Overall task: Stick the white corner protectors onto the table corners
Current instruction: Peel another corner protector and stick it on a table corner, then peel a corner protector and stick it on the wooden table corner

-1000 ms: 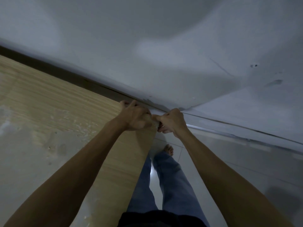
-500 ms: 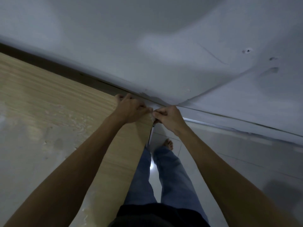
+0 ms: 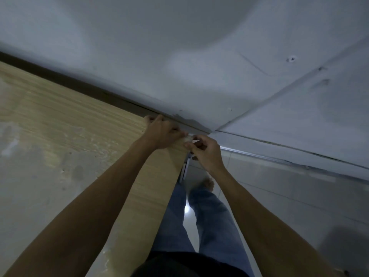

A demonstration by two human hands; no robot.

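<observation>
A light wood table (image 3: pixel 65 124) fills the left half of the head view, its far right corner close to the wall. A small white corner protector (image 3: pixel 188 139) shows on that corner, mostly hidden between my hands. My left hand (image 3: pixel 163 133) lies over the tabletop at the corner, fingers curled and pressing at the protector. My right hand (image 3: pixel 204 151) is at the corner's outer side, thumb and fingers pinched at the protector's edge. How the protector sits on the corner is hidden by my fingers.
A grey wall (image 3: pixel 179 66) runs right behind the table, meeting another wall at a room corner (image 3: pixel 213 130). My legs in blue jeans (image 3: pixel 199 220) stand on a pale tiled floor (image 3: pixel 289 196) right of the table edge. The light is dim.
Both hands stay at the same table corner. My right hand has shifted slightly, its fingers now pinching lower at the corner's side, and a bit of white shows between the hands.
</observation>
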